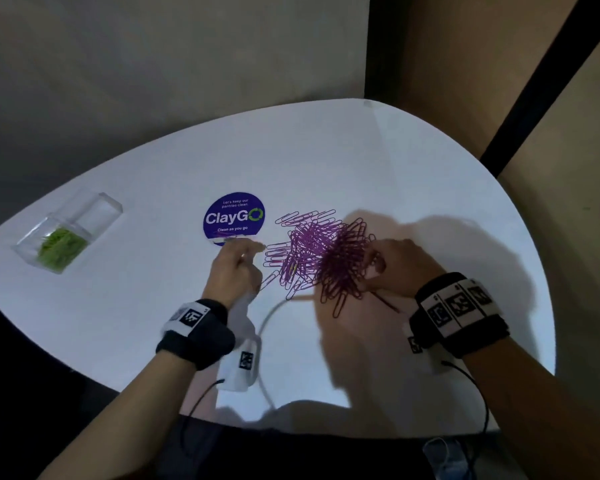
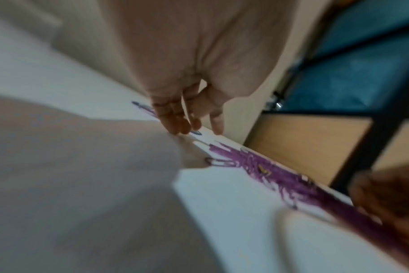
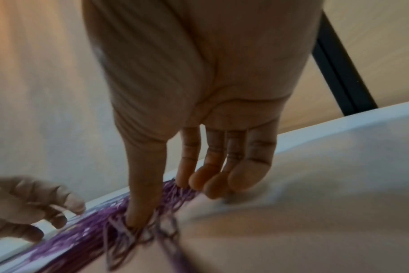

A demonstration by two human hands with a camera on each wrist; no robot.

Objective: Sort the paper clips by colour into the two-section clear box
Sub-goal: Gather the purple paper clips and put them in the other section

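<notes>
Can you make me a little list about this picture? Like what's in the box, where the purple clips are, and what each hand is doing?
box: clear box, far left on the white table
near section: green clips
far section: looks empty
purple clips: one pile, mid-table, beside the round ClayGo sticker
left hand: fingers straight, at the pile's left edge
right hand: thumb and fingers pressed into the pile's right side
stray clip: something yellowish in the pile, unclear

A tangled heap of purple paper clips (image 1: 312, 251) lies between both hands, while the clear box (image 1: 68, 233), green clips (image 1: 61, 249) in its near section, sits far left.
</notes>
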